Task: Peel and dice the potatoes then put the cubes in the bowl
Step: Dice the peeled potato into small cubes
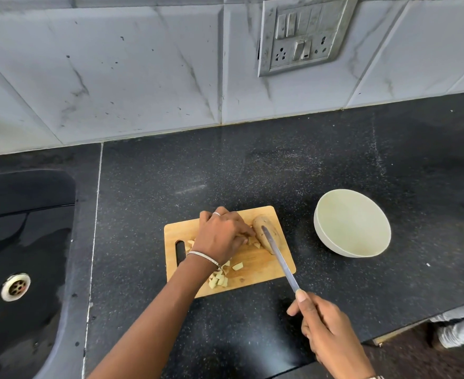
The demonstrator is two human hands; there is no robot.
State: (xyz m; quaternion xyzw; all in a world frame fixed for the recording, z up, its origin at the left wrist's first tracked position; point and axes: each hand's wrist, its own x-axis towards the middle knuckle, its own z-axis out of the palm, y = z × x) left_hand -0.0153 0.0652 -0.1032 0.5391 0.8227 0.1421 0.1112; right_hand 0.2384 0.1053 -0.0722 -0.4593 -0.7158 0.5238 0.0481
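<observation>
Black counter (pixel 252 165); cutting board (pixel 258 269); bowl (pixel 352 222)

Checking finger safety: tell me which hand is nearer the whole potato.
Left. Left hand sits just left of the potato; right hand grips the knife, off the board.

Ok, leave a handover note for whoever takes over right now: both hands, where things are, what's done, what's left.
Left hand: on the cutting board among cut pieces, fingers bent; any grip is hidden.
Right hand: grips the knife, blade over the whole potato.
Cubes lie on the board's near part; the bowl, right of the board, is empty.
Done: some dicing.
Left: peel (skin seems on) and dice that potato, move all cubes to the bowl.
</observation>
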